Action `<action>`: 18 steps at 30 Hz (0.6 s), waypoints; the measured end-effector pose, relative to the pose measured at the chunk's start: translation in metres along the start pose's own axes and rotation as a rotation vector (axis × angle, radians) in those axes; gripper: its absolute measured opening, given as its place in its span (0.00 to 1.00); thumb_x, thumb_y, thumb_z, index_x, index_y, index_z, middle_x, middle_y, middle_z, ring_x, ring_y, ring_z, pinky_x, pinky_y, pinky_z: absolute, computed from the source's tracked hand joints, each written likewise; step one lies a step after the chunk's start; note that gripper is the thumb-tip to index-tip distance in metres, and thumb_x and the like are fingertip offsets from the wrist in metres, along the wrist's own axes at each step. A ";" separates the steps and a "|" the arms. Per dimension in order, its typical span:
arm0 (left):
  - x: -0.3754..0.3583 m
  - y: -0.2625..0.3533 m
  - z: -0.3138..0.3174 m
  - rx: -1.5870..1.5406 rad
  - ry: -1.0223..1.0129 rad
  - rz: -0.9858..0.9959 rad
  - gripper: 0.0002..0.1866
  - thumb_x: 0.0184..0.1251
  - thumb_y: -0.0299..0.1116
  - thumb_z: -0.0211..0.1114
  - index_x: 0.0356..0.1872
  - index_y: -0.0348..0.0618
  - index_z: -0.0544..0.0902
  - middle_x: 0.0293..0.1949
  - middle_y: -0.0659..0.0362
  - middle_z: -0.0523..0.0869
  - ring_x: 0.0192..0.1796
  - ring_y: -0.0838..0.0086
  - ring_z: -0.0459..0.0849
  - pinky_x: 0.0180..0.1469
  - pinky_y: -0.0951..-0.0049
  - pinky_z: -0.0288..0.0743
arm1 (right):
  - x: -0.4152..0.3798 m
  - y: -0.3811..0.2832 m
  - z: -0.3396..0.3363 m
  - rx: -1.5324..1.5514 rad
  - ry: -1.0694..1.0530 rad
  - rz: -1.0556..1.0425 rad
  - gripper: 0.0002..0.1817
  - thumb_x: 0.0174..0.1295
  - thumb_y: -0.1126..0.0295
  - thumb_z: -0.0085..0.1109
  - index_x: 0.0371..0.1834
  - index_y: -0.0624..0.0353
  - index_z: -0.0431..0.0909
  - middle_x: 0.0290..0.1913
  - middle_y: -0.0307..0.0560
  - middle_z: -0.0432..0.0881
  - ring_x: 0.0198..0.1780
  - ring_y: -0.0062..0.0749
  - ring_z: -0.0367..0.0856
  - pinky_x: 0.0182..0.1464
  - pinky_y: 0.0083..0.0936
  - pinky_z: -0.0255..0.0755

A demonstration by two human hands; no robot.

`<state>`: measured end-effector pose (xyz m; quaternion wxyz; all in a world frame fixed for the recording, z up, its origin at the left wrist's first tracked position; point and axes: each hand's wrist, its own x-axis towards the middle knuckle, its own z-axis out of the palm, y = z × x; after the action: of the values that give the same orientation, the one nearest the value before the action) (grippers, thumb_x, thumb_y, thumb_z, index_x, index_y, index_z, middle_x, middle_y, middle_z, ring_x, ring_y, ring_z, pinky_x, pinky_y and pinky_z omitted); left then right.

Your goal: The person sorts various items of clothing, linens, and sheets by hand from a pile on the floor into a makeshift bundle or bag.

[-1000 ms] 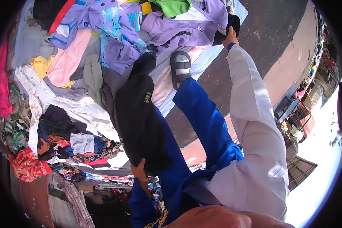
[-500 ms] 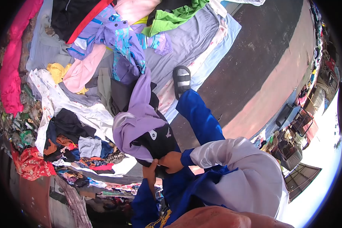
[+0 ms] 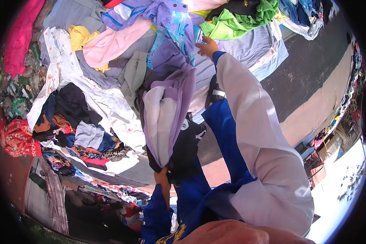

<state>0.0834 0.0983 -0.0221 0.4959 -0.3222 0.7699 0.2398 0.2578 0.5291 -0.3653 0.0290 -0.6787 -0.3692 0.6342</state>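
Currently, left hand [image 3: 162, 179]: closed around bunched cloth at the near ends of a lilac garment [image 3: 183, 93] and a black garment [image 3: 185, 152].
Right hand [image 3: 208, 46]: extended, fingers partly open, no cloth visible in grasp; positioned beside the purple-and-blue patterned garment [image 3: 178, 36] and near the green garment [image 3: 232, 26].
Lilac garment: pale inner side exposed; lies partly over the black garment, far end adjoining the patterned garment.
Black garment: hangs from the left hand, over the blue trouser leg [image 3: 192, 179].
Progress (judged): partial. Two garments are gathered at the left hand. The patterned, green and pink [image 3: 116, 42] garments lie loose and unheld. No finished fold is visible; the end point cannot be determined.
Black garment markings: one round pale badge [image 3: 185, 124], content illegible; one pale angular mark [image 3: 200, 135], not readable with certainty.
Upper black cloth [image 3: 234, 8] marking: small yellow lettering [image 3: 245, 4], apparently ending "uk"; remainder cut off by the frame edge.
Brand: none identifiable.
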 end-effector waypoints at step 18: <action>-0.035 0.009 -0.043 -0.060 -0.045 0.090 0.23 0.46 0.28 0.67 0.48 0.30 0.78 0.38 0.54 0.83 0.36 0.66 0.82 0.37 0.68 0.75 | -0.236 -0.061 0.056 -0.716 0.191 -0.478 0.34 0.54 0.62 0.54 0.64 0.66 0.62 0.26 0.66 0.80 0.29 0.61 0.81 0.35 0.52 0.74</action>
<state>0.0608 0.0840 0.0276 0.4919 -0.2966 0.7648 0.2919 0.1985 0.4229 -0.1467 -0.0281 -0.5970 -0.7079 0.3763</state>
